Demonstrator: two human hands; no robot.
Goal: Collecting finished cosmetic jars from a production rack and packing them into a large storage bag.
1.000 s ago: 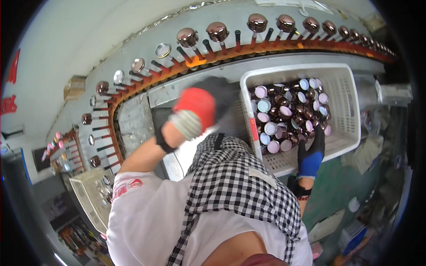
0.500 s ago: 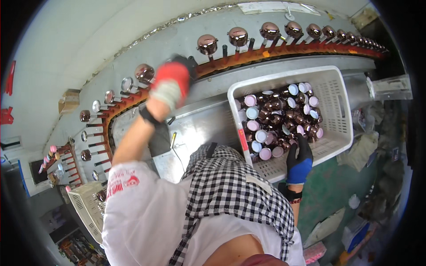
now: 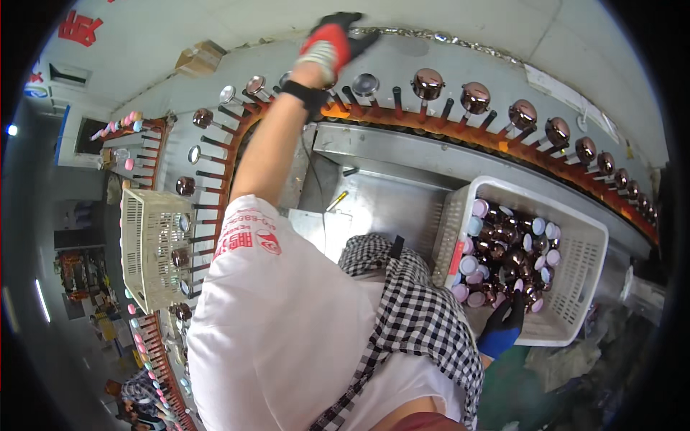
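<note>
My left hand, in a red and black glove with a pale cuff, is raised at arm's length over the far side of the curved line. Its fingers are spread and hold nothing. Below it, a shallow silver-coloured round piece sits on a spindle. My right hand, in a black and blue glove, reaches over the near rim of a pale plastic crate. Its thumb and fingers look apart, the tips against small shiny brown round pieces with pink, pale blue and white faces. Some fingers are hidden.
A curved orange-brown conveyor carries dark upright spindles, several topped with shiny copper-brown pots. A metal worktop holds a yellow-handled tool. Another crate stands at left. A person is visible far left.
My left hand has swung up and away over the line, its fingers now spread. My right hand stays at the crate. The whole view has turned left, shifting the crate right and down.
</note>
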